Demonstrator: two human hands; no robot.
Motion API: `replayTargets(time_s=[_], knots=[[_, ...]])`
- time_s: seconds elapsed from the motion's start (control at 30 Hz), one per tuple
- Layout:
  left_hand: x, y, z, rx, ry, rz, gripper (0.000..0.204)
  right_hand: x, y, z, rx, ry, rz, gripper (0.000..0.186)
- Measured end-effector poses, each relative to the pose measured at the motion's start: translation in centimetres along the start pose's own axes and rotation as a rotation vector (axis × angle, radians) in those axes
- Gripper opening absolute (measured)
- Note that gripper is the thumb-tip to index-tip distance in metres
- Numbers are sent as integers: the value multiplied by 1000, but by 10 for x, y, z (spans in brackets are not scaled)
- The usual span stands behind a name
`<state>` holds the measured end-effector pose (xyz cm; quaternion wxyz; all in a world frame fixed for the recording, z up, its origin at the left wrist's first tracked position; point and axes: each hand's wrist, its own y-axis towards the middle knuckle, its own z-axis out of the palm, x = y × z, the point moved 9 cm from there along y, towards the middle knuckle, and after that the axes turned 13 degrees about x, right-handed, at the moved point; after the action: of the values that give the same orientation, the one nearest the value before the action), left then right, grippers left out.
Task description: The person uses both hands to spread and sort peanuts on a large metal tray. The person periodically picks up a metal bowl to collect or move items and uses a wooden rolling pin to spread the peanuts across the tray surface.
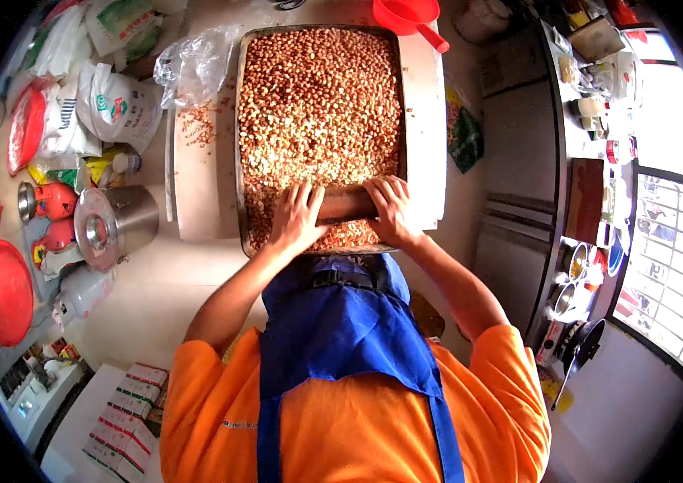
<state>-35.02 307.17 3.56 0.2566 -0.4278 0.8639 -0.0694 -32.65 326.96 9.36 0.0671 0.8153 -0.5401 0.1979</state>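
A large dark-rimmed tray [240,153] lies lengthwise before me, filled with reddish-brown peanuts [321,88]. Many peanuts in the middle look pale, with their skins off, and loose skins gather at the near end. Across the near part rests a brown, bar-shaped block [346,204], probably wooden. My left hand [299,216] grips its left end and my right hand [391,211] its right end, fingers curled over the far side. The block's underside and my thumbs are mostly hidden.
The tray stands on a pale table [428,153]. A red plastic scoop [407,13] lies at its far right, a clear plastic bag [197,66] and scattered skins [198,124] at its left. Sacks [120,105], a steel pot [128,225] and a red basin [4,291] are further left.
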Motion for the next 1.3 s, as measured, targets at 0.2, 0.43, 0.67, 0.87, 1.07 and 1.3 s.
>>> replayTargets(time_s=[0.2,0.43,0.67,0.87,1.07,1.3], knots=[[-21,5,-5,-230,-94,12,111,-13,-21,31,-101,60,207,109],[66,150,-106,-527,-89,-118,108,-79,146,-29,-206,-110,256,107],[14,41,-34,-553,-156,-83,95,-16,36,17,-83,-103,249,97],[13,-30,-18,-434,-401,222,62,12,-23,32,-35,7,141,88],[131,52,-63,-669,-100,-63,82,5,5,16,38,8,139,87],[147,96,-54,-747,-174,-122,85,6,18,16,126,-28,149,86]])
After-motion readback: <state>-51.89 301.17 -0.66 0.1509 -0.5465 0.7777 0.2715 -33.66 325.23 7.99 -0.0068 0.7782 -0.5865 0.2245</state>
